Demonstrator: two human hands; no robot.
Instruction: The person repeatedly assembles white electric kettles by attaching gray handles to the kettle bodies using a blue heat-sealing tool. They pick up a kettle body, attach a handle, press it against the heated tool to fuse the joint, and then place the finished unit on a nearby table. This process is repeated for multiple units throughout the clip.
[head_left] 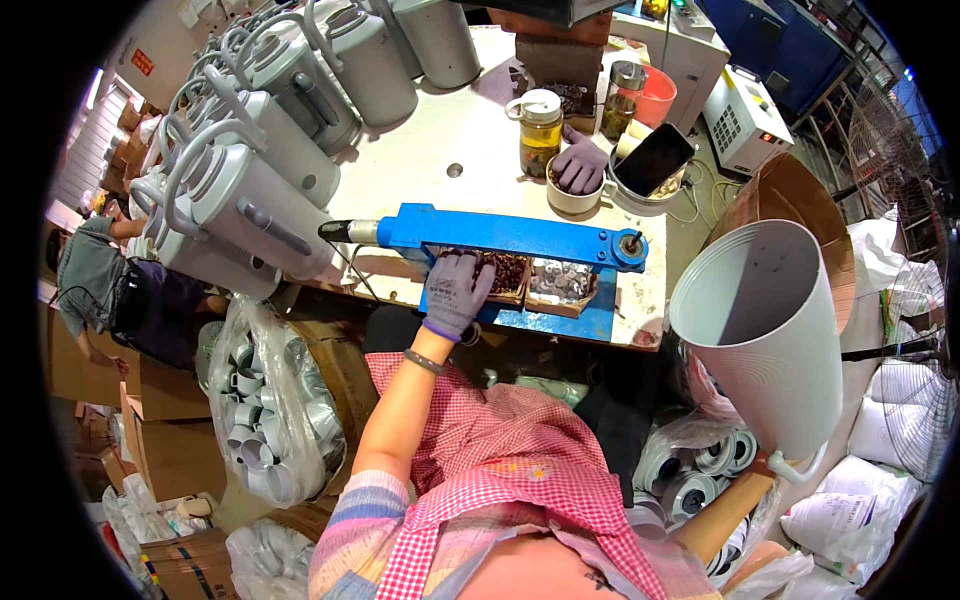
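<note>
My left hand (457, 295), in a grey glove, reaches into a tray of small dark brown parts (510, 272). Its fingers are bent and closed, and their tips are hidden among the parts. Right above it runs the long blue arm of a bench tool (500, 234). Beside this tray sits a second tray with flat silvery pieces (562, 281). Out to the right, my bare right hand (766, 470) grips a large grey tapered shell (790, 370) low down, next to its curved handle. The shell is tilted with its open end up; it hides most of those fingers.
Several grey lidded pots (265, 200) crowd the table's left side. At the back stand a lidded drink bottle (540, 130), a cup with a grey glove (575, 195) and a phone (654, 160). Bags of grey parts (270, 410) flank me. A person (140, 290) bends at far left.
</note>
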